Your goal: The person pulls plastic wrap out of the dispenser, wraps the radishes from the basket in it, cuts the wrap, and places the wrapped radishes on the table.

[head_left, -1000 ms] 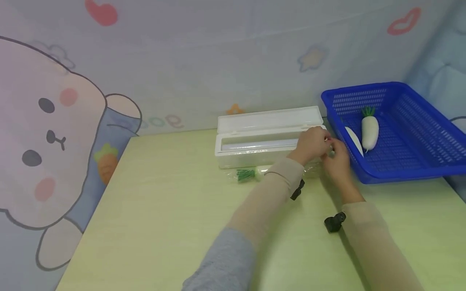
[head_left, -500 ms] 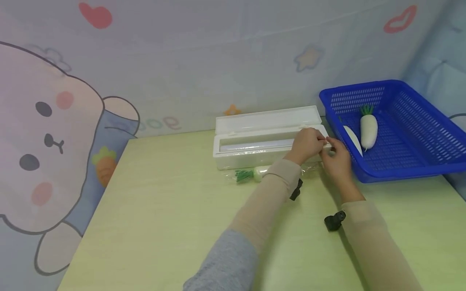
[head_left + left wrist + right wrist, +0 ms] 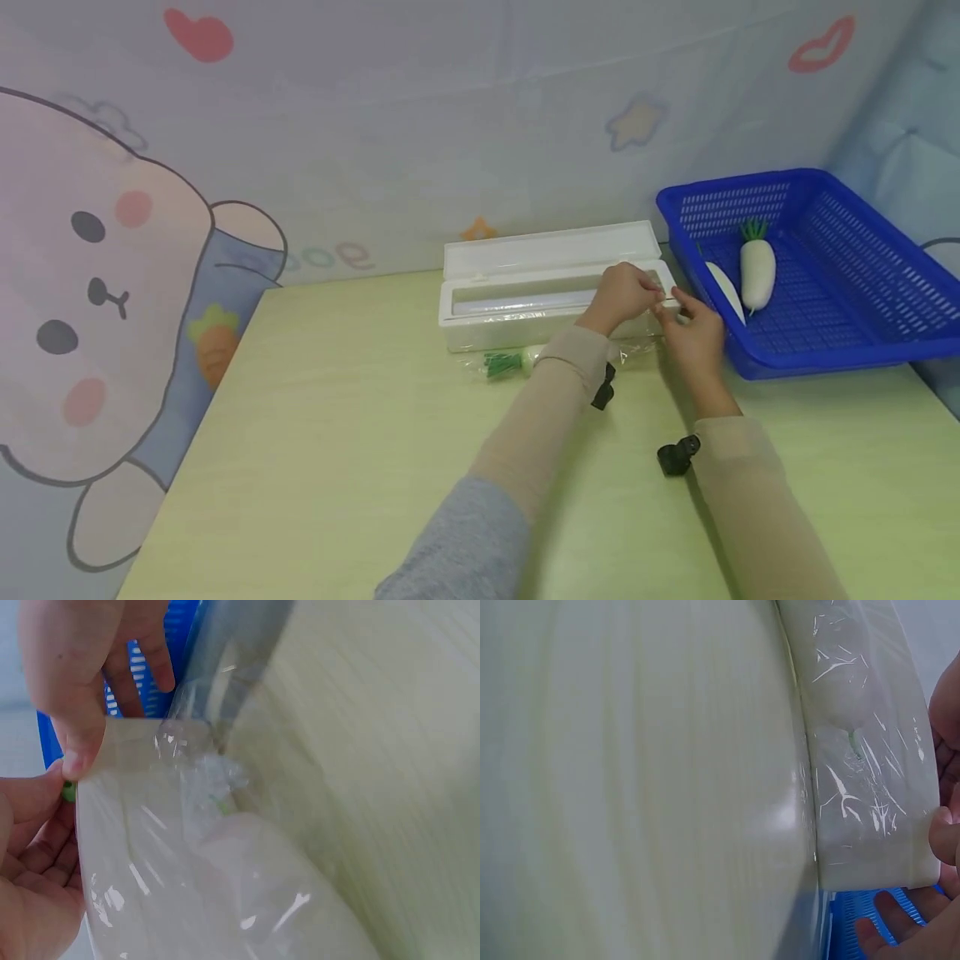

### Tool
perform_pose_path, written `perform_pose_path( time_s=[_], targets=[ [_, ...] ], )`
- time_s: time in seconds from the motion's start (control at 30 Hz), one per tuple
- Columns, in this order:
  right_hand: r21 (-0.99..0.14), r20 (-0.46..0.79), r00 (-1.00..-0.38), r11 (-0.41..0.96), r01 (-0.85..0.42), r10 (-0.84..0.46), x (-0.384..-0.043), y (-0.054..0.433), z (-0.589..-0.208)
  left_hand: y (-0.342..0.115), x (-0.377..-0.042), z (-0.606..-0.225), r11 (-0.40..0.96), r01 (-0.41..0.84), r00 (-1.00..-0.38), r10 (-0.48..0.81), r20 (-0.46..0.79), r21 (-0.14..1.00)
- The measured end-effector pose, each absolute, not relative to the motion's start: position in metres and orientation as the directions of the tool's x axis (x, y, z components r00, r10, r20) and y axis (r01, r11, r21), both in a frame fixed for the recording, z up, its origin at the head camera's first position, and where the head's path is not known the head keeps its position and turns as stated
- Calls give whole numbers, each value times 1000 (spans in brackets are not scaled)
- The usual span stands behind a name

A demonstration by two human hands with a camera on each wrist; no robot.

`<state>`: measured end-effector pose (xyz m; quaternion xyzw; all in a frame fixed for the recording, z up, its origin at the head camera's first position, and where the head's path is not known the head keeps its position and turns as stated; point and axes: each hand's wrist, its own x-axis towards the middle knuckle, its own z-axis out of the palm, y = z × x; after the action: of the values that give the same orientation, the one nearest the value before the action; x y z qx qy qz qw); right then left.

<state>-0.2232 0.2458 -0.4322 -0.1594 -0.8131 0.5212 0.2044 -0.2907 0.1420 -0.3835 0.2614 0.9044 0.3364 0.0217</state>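
Observation:
A long white cling film box [image 3: 495,335] stands at the table's back with its lid [image 3: 551,252] raised. Inside lies a pale roll [image 3: 525,302]. My left hand [image 3: 624,296] is over the box's right end, where its thumb and finger pinch a small green piece [image 3: 69,792] at the rim. My right hand [image 3: 693,337] grips the right end corner, its thumb at the upper edge. Clear film [image 3: 847,802] hangs down the box's front. Before it lies a white radish [image 3: 262,877] with green leaves [image 3: 502,363], under film and partly hidden by my left arm.
A blue basket [image 3: 780,360] stands right of the box, close beside my right hand. It holds a white radish [image 3: 757,273] and another white one [image 3: 725,287] along its left wall. A printed cloth [image 3: 390,150] hangs behind the yellow table [image 3: 337,433].
My left hand has moved a little left along the box's right end, away from my right fingers. My right hand has stayed at the corner. The box, radishes and basket keep their places.

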Motion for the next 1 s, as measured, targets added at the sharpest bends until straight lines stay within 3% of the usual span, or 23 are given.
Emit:
perform_pose_path(
  time_s=[0.2,0.4,0.7,1.0],
  targets=[
    [-931,155,-864,363,34,478,-229,244,-431,120,-300,-378,673,418,-879,470,85,610],
    [-947,56,-866,302,112,497,-231,259,-427,76,-300,-373,677,422,-869,492,55,602],
    [-921,103,-850,373,114,516,-222,280,-427,-7,-296,-385,724,461,-877,459,141,513],
    [-899,146,-833,424,114,534,-216,295,-419,-68,-298,-392,708,474,-881,372,293,524]
  ],
)
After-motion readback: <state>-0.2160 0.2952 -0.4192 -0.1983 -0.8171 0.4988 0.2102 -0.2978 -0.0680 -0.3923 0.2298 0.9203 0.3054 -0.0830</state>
